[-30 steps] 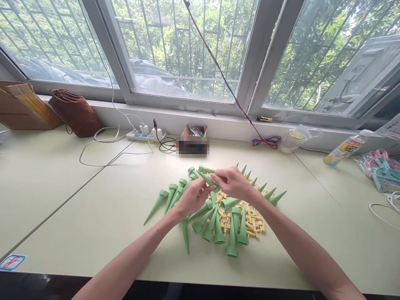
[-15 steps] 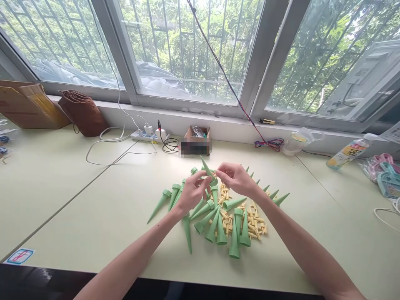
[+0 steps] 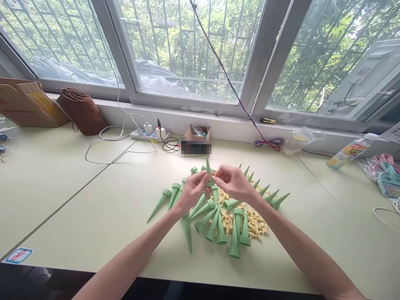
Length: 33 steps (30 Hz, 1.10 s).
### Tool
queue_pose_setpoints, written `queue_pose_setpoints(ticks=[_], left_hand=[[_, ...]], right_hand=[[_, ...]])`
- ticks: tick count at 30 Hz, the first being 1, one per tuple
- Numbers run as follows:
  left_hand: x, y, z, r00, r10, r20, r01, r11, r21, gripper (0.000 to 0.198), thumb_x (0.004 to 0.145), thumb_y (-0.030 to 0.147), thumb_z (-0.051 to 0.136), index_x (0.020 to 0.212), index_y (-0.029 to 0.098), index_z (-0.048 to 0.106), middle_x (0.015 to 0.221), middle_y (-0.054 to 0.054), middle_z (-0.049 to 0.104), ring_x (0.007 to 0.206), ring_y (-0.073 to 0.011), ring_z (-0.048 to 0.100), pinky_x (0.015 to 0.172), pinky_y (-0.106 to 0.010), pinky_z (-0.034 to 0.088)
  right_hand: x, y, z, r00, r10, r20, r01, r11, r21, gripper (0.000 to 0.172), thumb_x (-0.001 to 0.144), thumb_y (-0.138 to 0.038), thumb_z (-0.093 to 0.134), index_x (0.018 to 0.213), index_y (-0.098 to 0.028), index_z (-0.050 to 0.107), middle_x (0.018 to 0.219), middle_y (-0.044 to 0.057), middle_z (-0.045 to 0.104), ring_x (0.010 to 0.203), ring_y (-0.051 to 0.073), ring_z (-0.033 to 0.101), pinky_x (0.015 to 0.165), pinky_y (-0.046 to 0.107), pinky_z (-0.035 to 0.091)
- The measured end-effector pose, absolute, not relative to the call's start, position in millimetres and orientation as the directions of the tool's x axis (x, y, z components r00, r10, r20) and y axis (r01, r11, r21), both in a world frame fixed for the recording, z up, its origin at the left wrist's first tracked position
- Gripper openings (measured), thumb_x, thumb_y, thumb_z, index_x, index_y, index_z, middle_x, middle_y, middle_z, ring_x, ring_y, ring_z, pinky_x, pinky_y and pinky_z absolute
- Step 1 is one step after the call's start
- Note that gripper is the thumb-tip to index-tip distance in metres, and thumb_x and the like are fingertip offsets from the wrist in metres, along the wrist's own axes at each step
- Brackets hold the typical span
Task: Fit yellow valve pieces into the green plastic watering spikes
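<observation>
Pinched in my left hand (image 3: 194,191) is a green plastic watering spike (image 3: 208,166), held nearly upright with its tip up. My right hand (image 3: 233,181) is closed against the spike's right side, its thumb and forefinger pressed on a small yellow valve (image 3: 214,175) that is mostly hidden by the fingers. Beneath both hands lie several more green spikes (image 3: 235,237), some on their sides and some crossing each other. Loose yellow valves (image 3: 256,225) are heaped among them. To the right, a row of spikes (image 3: 280,201) leans with the tips pointing up and away.
A small cardboard box (image 3: 197,133) stands at the back by a power strip (image 3: 146,134) with trailing white cables. Along the window sit a brown pouch (image 3: 81,111), coiled red-blue wire (image 3: 269,143), a plastic jug (image 3: 296,141) and a bottle (image 3: 348,153).
The held spike has turned from leaning left to nearly upright. My right hand has come slightly lower and closer in against it, with the fingers pressed on its side.
</observation>
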<state>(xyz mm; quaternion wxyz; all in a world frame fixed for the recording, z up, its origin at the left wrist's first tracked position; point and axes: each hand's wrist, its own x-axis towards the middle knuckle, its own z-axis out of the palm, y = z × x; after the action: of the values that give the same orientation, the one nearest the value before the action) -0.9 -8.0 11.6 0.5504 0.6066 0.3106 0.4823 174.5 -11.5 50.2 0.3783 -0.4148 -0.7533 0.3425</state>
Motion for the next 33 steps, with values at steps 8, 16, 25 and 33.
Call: queue_pose_setpoints(ticks=[8, 16, 25, 33], left_hand=[[-1.7, -7.1, 13.3, 0.435, 0.886, 0.157, -0.250, -0.049, 0.967, 0.035, 0.089, 0.047, 0.059, 0.089, 0.013, 0.067, 0.074, 0.000, 0.054, 0.052, -0.0080, 0.052, 0.042, -0.021, 0.046], [-0.9, -8.2, 10.1, 0.532, 0.841, 0.096, -0.310, 0.088, 0.947, 0.034, 0.092, 0.045, 0.055, 0.082, 0.013, 0.060, 0.069, 0.001, 0.050, 0.054, -0.0087, 0.052, 0.044, -0.020, 0.046], [2.5, -8.4, 12.3, 0.426, 0.889, 0.168, -0.297, -0.038, 0.954, 0.030, 0.091, 0.044, 0.058, 0.091, 0.014, 0.063, 0.074, 0.000, 0.054, 0.051, -0.0091, 0.054, 0.043, -0.022, 0.048], [-0.1, -8.1, 16.3, 0.303, 0.915, 0.267, -0.188, -0.217, 0.958, 0.028, 0.090, 0.039, 0.060, 0.105, 0.016, 0.067, 0.077, 0.000, 0.054, 0.047, -0.0084, 0.055, 0.041, -0.022, 0.046]], right_hand=[[168.9, -18.8, 51.5, -0.394, 0.850, 0.351, 0.434, 0.508, -0.744, 0.016, 0.086, -0.020, 0.054, 0.072, -0.019, 0.047, 0.060, -0.004, 0.048, 0.051, 0.008, 0.041, 0.048, 0.021, 0.032], [160.3, -23.6, 52.3, -0.361, 0.836, 0.413, 0.527, 0.549, -0.649, 0.025, 0.086, -0.025, 0.057, 0.067, -0.019, 0.042, 0.054, -0.007, 0.043, 0.049, 0.007, 0.036, 0.055, 0.022, 0.033], [163.6, -21.8, 54.0, -0.296, 0.857, 0.421, 0.562, 0.513, -0.649, 0.026, 0.087, -0.025, 0.056, 0.065, -0.019, 0.044, 0.054, -0.006, 0.045, 0.049, 0.008, 0.037, 0.052, 0.022, 0.031], [175.7, -12.6, 59.1, -0.331, 0.876, 0.350, 0.527, 0.479, -0.702, 0.026, 0.094, -0.032, 0.051, 0.071, -0.018, 0.050, 0.057, -0.004, 0.046, 0.050, 0.009, 0.035, 0.050, 0.023, 0.028]])
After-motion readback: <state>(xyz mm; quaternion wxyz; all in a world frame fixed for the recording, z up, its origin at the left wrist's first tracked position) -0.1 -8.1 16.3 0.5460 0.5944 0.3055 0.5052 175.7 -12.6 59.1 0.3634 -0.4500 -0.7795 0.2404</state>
